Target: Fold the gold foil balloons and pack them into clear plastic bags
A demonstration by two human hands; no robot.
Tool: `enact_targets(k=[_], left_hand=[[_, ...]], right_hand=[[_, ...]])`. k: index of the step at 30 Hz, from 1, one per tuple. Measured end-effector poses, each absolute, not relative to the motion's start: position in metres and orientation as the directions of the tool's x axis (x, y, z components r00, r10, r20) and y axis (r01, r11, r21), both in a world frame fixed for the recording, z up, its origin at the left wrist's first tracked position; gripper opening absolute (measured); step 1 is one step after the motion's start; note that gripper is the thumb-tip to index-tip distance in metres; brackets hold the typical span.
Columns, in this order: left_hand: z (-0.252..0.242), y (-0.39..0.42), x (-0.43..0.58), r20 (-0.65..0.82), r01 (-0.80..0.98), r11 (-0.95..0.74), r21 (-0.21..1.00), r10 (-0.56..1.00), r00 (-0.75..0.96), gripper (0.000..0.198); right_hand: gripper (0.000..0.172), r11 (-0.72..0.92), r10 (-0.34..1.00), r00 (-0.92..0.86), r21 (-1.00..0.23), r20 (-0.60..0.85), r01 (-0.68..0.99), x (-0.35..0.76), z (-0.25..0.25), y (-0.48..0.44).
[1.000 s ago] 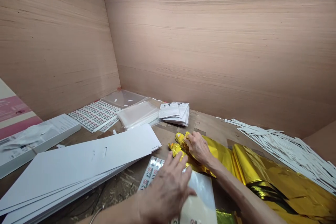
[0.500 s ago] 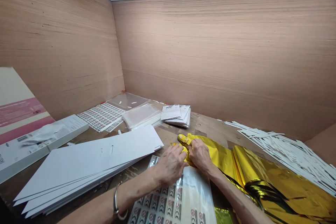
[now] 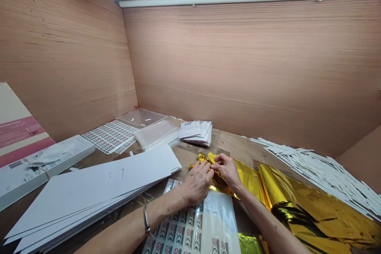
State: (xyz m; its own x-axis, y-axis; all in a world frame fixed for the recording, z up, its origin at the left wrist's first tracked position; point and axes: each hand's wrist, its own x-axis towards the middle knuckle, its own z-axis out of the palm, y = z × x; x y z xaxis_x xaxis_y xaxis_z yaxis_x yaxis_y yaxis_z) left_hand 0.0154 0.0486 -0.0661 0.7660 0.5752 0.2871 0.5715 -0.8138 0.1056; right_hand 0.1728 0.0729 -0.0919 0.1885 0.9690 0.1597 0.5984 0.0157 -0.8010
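Note:
Shiny gold foil (image 3: 247, 174) stretches across the right side of the table, its narrow crumpled end under both my hands. My left hand (image 3: 198, 182), a metal bangle on its wrist, is closed with bent fingers on that end. Just right of it, my right hand (image 3: 228, 170) pinches the foil between thumb and fingertips, close to my left fingers. Beneath my forearms lies a sticker sheet (image 3: 178, 232) printed with CE and warning marks, part of it peeled bare. A smaller gold foil piece (image 3: 249, 244) shows at the bottom edge.
White card sheets (image 3: 98, 190) are stacked to the left, beside a long white box (image 3: 68, 154). Clear plastic bags (image 3: 157, 133), another sticker sheet (image 3: 108, 137) and printed leaflets (image 3: 196, 133) lie at the back. White strips (image 3: 321, 170) are heaped at right. Wooden walls enclose the table.
My right fingers have lifted slightly into a pinch at the foil's end, which is more crumpled now. The left hand stays on the foil. The view has tilted up a little.

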Motion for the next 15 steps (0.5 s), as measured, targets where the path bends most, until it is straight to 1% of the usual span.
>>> enact_targets(k=[4, 8, 11, 15], left_hand=[[-0.067, 0.051, 0.018, 0.284, 0.575, -0.813, 0.087, 0.574, 0.768, 0.019], [-0.070, 0.053, 0.020, 0.240, 0.582, -0.807, 0.096, 0.586, 0.774, 0.019], [-0.076, 0.054, 0.018, 0.191, 0.581, -0.809, 0.086, 0.586, 0.788, 0.025], [-0.081, 0.058, 0.016, 0.167, 0.574, -0.815, 0.076, 0.578, 0.799, 0.030]], right_hand=[[0.022, 0.017, 0.984, 0.149, -0.890, 0.096, 0.456, 0.177, -0.094, 0.077], [0.027, 0.018, 0.990, 0.121, -0.932, 0.066, 0.362, 0.177, -0.088, 0.076], [0.027, 0.023, 0.977, 0.193, -0.939, 0.094, 0.344, 0.184, -0.076, 0.074], [0.032, 0.038, 0.912, 0.373, -0.939, 0.173, 0.342, 0.223, -0.044, 0.059]])
